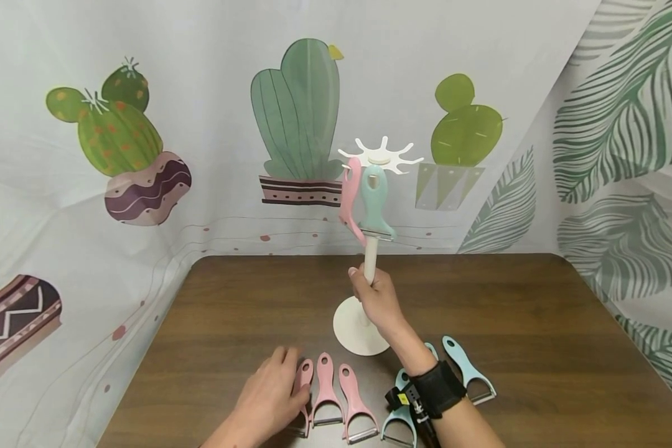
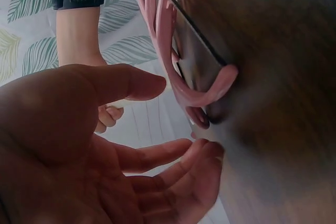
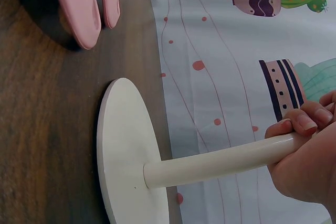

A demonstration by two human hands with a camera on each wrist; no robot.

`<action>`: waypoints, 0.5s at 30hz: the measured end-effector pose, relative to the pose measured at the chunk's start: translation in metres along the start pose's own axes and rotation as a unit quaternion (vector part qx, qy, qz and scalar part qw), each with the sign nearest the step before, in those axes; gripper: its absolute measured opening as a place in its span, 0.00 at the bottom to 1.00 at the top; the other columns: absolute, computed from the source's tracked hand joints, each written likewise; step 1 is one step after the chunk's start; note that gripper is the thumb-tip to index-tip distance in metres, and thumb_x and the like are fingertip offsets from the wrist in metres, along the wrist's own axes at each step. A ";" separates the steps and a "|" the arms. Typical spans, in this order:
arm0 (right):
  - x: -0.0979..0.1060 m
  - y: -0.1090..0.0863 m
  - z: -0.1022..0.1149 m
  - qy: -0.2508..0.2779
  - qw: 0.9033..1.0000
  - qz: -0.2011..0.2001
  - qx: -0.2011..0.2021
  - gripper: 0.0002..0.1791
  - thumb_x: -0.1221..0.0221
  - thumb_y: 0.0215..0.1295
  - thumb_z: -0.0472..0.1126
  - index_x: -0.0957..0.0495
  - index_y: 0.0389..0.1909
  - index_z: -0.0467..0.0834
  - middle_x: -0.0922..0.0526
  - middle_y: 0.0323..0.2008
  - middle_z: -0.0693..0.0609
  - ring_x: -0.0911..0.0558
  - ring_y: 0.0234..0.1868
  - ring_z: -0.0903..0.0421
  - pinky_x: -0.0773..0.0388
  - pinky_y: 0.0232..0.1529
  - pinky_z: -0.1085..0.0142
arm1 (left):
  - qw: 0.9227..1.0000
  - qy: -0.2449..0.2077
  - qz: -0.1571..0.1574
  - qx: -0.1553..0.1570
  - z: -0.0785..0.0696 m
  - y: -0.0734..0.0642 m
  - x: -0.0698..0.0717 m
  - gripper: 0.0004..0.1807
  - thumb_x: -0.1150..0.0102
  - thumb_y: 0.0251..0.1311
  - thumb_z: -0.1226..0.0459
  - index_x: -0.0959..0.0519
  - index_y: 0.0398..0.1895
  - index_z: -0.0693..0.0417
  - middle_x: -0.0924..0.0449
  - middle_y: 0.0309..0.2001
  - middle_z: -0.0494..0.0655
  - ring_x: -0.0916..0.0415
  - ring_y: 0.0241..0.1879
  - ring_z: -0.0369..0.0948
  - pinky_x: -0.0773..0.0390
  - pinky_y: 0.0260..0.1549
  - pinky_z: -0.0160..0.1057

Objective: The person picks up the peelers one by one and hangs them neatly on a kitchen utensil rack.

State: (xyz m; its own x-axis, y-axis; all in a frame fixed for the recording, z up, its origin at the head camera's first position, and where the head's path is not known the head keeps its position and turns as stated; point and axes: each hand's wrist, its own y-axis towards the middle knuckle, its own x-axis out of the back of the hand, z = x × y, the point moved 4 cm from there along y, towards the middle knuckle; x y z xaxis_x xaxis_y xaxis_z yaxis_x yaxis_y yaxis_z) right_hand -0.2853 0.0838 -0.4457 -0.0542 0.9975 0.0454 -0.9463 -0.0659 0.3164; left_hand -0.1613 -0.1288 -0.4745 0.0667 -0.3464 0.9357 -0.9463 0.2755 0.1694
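Observation:
A white stand with a round base [image 3: 128,156] and a post [image 3: 226,160] stands on the table, and my right hand [image 1: 378,297] grips the post. From its spoked top [image 1: 382,155] hang a pink peeler [image 1: 350,196] and a light blue peeler [image 1: 374,196]. My left hand [image 1: 271,392] is over the leftmost pink peeler [image 1: 304,375], partly covering it. In the left wrist view its thumb and bent fingers are spread apart, with the pink peeler just beyond the tips. Two more pink peelers, one in the middle [image 1: 325,379] and one at right [image 1: 351,392], lie beside it.
Light blue peelers lie on the right of the table, one [image 1: 465,364] beyond my right wrist and another [image 1: 400,414] nearer, partly behind the forearm. A black wristband [image 1: 439,389] carries a small camera. Behind the brown table [image 1: 246,298] hangs a cloth [image 1: 213,124] printed with cacti and leaves.

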 end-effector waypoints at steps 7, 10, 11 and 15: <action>0.001 0.000 -0.002 -0.002 1.000 0.000 0.004 0.25 0.47 0.83 0.41 0.33 0.21 0.38 0.36 0.16 0.54 0.39 0.20 0.59 0.41 0.26 0.66 | 0.999 -0.001 0.042 0.018 0.001 -0.002 -0.006 0.28 0.24 0.52 0.57 0.21 0.54 0.60 0.21 0.44 0.54 0.19 0.40 0.52 0.17 0.38 0.57; 0.000 0.000 -0.002 -0.003 1.000 -0.001 0.005 0.25 0.46 0.83 0.41 0.33 0.21 0.38 0.36 0.15 0.54 0.39 0.20 0.59 0.41 0.26 0.66 | 0.999 0.001 0.049 0.021 0.000 -0.003 -0.007 0.28 0.24 0.54 0.57 0.21 0.54 0.61 0.21 0.44 0.55 0.18 0.40 0.53 0.17 0.39 0.57; 0.000 0.000 -0.002 -0.002 1.000 -0.001 0.006 0.25 0.46 0.83 0.41 0.33 0.21 0.38 0.36 0.15 0.53 0.39 0.20 0.59 0.41 0.26 0.66 | 0.998 0.001 0.051 0.021 0.000 -0.002 -0.008 0.28 0.24 0.54 0.57 0.21 0.55 0.62 0.21 0.44 0.56 0.18 0.40 0.53 0.17 0.39 0.57; 0.000 0.001 -0.002 0.000 1.000 -0.001 0.008 0.25 0.46 0.83 0.41 0.33 0.20 0.38 0.36 0.16 0.53 0.39 0.20 0.59 0.40 0.26 0.67 | 0.998 -0.003 0.053 0.023 0.000 -0.002 -0.009 0.28 0.24 0.54 0.58 0.21 0.54 0.62 0.20 0.44 0.56 0.18 0.37 0.52 0.17 0.37 0.56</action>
State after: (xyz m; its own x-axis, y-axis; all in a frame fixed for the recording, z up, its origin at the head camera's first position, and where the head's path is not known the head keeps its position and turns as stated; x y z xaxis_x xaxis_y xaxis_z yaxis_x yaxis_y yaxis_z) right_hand -0.2868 0.0838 -0.4472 -0.0531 0.9976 0.0446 -0.9412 -0.0649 0.3314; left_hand -0.1598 -0.1262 -0.4834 -0.0364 -0.3219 0.9461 -0.9617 0.2686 0.0544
